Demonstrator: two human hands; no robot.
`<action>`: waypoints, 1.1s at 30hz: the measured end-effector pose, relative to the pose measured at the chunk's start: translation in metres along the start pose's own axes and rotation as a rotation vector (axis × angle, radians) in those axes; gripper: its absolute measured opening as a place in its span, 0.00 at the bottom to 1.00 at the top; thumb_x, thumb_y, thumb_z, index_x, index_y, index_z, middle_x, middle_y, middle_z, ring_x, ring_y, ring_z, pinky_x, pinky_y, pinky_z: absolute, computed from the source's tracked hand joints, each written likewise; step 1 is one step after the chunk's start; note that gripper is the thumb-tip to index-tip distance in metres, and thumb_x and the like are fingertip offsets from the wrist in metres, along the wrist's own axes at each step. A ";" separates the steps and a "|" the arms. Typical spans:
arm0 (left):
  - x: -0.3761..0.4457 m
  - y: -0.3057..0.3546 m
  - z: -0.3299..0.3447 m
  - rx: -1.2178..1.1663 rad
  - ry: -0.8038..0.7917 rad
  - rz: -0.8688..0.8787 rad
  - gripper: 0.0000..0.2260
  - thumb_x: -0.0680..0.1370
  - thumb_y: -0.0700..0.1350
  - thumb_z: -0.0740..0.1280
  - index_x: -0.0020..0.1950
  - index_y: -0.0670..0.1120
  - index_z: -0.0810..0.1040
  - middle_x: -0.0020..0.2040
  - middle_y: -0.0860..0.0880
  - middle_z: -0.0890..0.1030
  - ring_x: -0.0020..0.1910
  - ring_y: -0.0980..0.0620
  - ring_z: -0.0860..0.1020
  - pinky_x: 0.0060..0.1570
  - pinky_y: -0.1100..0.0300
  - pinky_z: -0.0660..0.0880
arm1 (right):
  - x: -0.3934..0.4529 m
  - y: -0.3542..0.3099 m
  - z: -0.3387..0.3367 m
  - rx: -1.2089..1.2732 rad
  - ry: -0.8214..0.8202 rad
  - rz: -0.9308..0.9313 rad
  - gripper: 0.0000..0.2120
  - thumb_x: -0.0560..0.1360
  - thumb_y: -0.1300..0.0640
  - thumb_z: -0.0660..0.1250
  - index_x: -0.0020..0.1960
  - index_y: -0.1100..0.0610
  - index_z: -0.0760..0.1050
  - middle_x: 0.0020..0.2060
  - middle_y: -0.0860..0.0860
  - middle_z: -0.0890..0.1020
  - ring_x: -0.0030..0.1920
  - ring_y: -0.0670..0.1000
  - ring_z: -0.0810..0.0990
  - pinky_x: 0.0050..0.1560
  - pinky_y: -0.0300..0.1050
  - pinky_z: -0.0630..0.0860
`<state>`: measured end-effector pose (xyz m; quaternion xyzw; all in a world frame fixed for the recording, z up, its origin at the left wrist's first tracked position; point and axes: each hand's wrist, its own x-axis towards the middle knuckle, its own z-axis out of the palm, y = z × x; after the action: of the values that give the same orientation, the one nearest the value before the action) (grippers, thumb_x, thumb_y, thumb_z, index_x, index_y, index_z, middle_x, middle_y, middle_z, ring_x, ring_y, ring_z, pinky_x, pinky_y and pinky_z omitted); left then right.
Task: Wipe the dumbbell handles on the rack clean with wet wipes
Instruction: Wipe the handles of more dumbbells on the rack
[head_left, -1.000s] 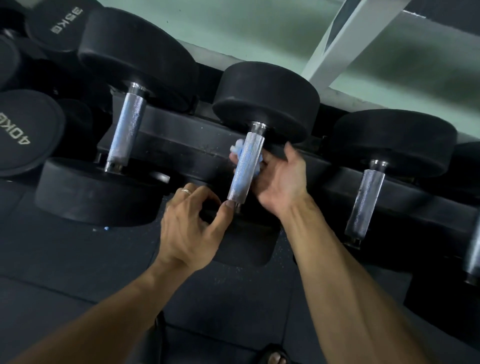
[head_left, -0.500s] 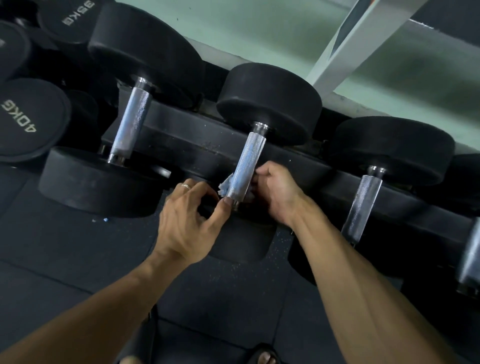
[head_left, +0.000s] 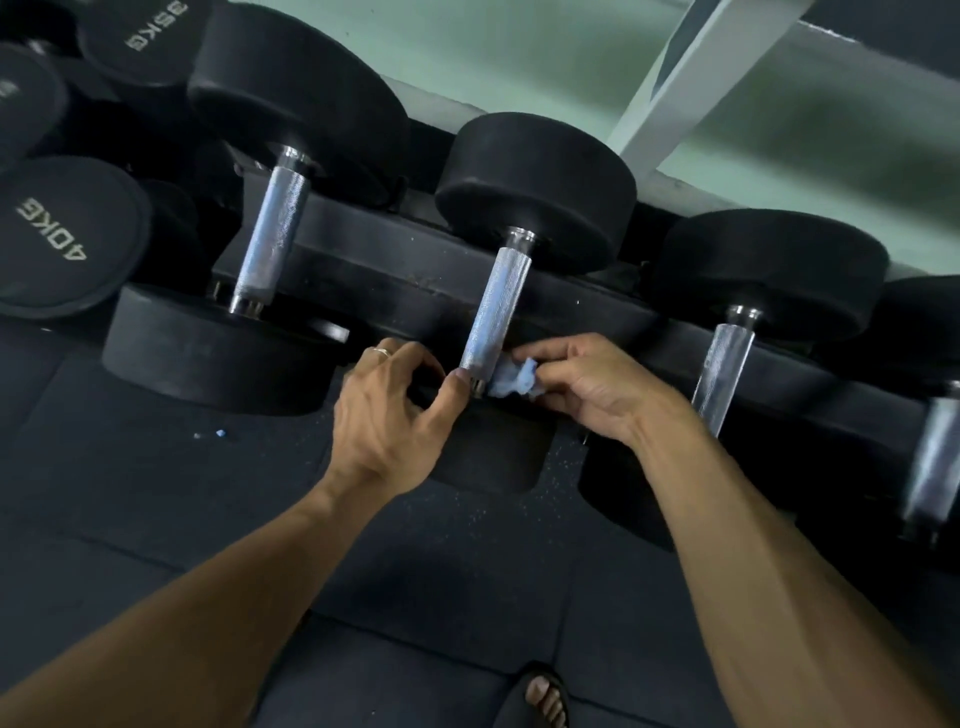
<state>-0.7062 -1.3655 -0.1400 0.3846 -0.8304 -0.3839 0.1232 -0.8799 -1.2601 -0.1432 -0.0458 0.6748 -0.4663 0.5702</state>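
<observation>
Speckled rubber floor (head_left: 156, 499); right hand (head_left: 587, 387) pinches crumpled wipe (head_left: 514, 379) against knurled handle (head_left: 496, 312).

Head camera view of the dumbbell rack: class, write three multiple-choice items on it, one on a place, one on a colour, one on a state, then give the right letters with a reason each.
1. Where is the wet wipe?
A. on the floor mat
B. at the lower end of the middle dumbbell handle
C. draped over the 40KG dumbbell

2. What colour is the wipe?
A. pale blue
B. red
C. black

3. What is the left hand doing?
A. lying flat on the floor
B. gripping the wipe
C. touching the lower end of the handle with thumb and curled fingers

Answers:
1 B: the wet wipe sits bunched against the bottom of the middle dumbbell handle.
2 A: it shows pale blue against the black rack.
3 C: the left hand has its thumb at the handle's end, while the right hand pinches the wipe.
</observation>
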 end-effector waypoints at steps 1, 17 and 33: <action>0.000 0.000 -0.001 0.003 -0.012 0.002 0.19 0.71 0.66 0.56 0.39 0.52 0.75 0.40 0.57 0.73 0.45 0.54 0.73 0.42 0.56 0.69 | -0.008 -0.001 0.000 0.017 0.033 -0.013 0.16 0.73 0.77 0.61 0.50 0.61 0.81 0.42 0.55 0.85 0.39 0.47 0.83 0.40 0.37 0.80; 0.045 0.018 -0.074 -0.483 -0.618 0.125 0.06 0.72 0.41 0.76 0.48 0.47 0.85 0.43 0.52 0.85 0.45 0.54 0.84 0.50 0.56 0.81 | -0.075 -0.026 0.108 0.293 0.601 -0.299 0.07 0.71 0.70 0.74 0.42 0.59 0.81 0.37 0.51 0.86 0.38 0.49 0.86 0.38 0.38 0.80; 0.125 0.003 -0.004 -0.602 -0.444 -0.417 0.03 0.76 0.39 0.72 0.46 0.47 0.83 0.45 0.48 0.85 0.43 0.52 0.84 0.43 0.61 0.81 | -0.040 0.023 0.136 -0.280 1.093 -0.178 0.17 0.73 0.43 0.68 0.56 0.51 0.82 0.52 0.46 0.83 0.55 0.50 0.79 0.63 0.53 0.74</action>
<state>-0.7893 -1.4582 -0.1465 0.3989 -0.5924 -0.6993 -0.0322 -0.7445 -1.3020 -0.1182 0.0703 0.9205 -0.3747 0.0855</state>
